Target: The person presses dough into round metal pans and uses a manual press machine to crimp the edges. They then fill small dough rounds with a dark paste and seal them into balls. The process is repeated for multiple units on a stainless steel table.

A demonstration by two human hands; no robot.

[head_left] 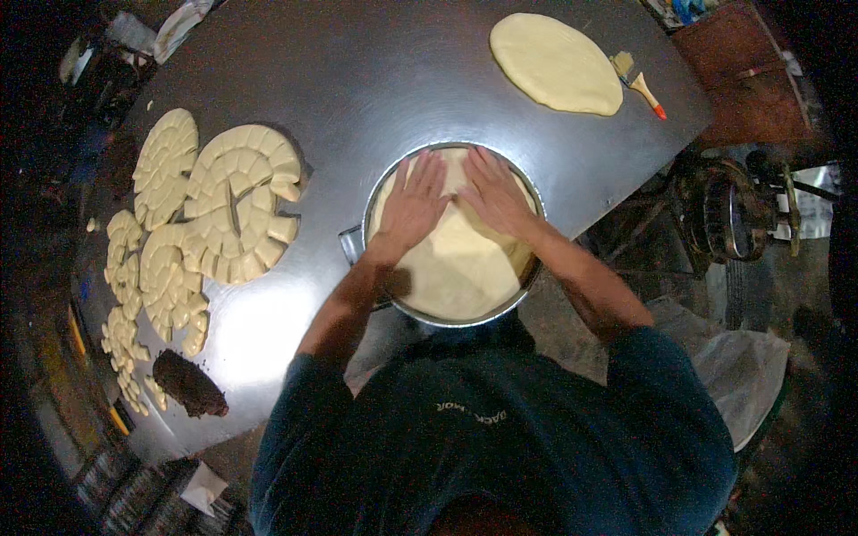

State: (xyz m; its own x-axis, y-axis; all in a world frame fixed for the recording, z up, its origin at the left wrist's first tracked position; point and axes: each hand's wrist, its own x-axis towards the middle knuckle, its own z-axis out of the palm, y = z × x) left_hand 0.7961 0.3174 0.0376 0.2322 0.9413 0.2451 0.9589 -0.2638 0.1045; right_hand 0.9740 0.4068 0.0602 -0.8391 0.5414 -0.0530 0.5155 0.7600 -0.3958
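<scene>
Tabletop (357, 71): grey metal, shiny, bright glare lower L of ctr. Top R: flat pale dough disc (556, 64), smooth, w/ brush (640, 84) just beside, red-tipped handle. L side: pale cut dough pcs (223, 196), curved, clustered, bigger ones nearer ctr, small bits (121, 338) nr lower L edge. Beside lowest bits, dk brown crumbly lump (188, 384). Rnd metal pan (460, 322) at near edge; can't tell if fully on it.

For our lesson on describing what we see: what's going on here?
A person's left hand and right hand rest on pale dough in a round pan. On the metal table, another dough round lies near a brush, with cut dough and a dark brown lump at left.
</scene>
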